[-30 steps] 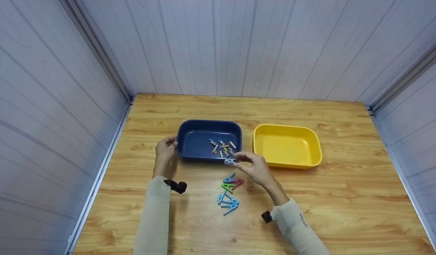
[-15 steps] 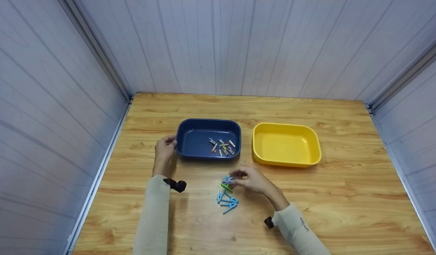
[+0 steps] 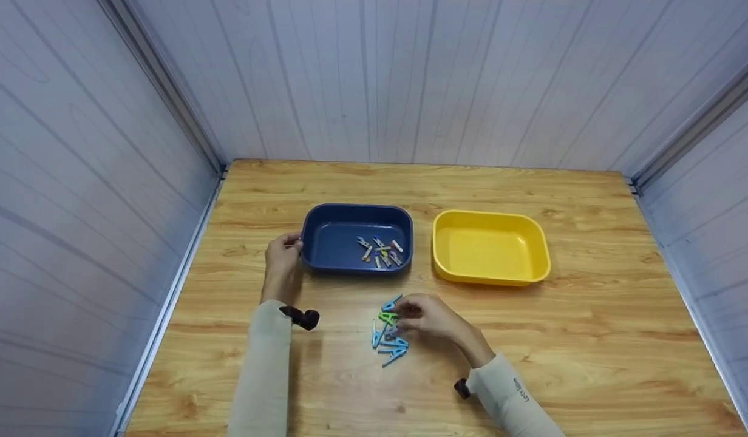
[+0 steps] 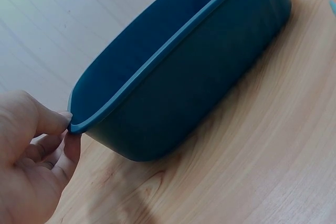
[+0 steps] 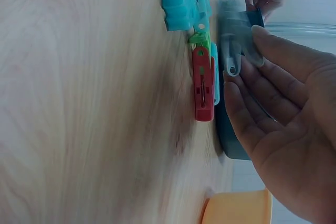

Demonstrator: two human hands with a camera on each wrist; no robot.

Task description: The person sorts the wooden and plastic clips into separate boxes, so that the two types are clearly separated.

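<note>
My left hand (image 3: 282, 261) pinches the left rim of a dark blue basin (image 4: 173, 77) between thumb and fingers. Inside the basin, at its right side, lie several small wooden-looking clothespins (image 3: 383, 250). Over the pile on the table, my right hand (image 3: 431, 315) holds a grey-blue clothespin (image 5: 233, 51) between thumb and fingertips; it looks blurred in the right wrist view. Beneath and beside it lie several light blue clothespins (image 3: 393, 352), a green clothespin (image 3: 387, 317) and a red clothespin (image 5: 203, 87). The red one is hidden by the hand in the head view.
A yellow basin (image 3: 492, 280) stands to the right of the dark blue one, with a narrow gap between them. Pale panel walls (image 3: 374, 85) enclose the wooden table (image 3: 592, 340) at the back and both sides.
My right hand has come back from the dark blue basin's front rim to the pile, then slightly nearer me, still with the grey-blue clothespin. My left hand stays on the rim.
</note>
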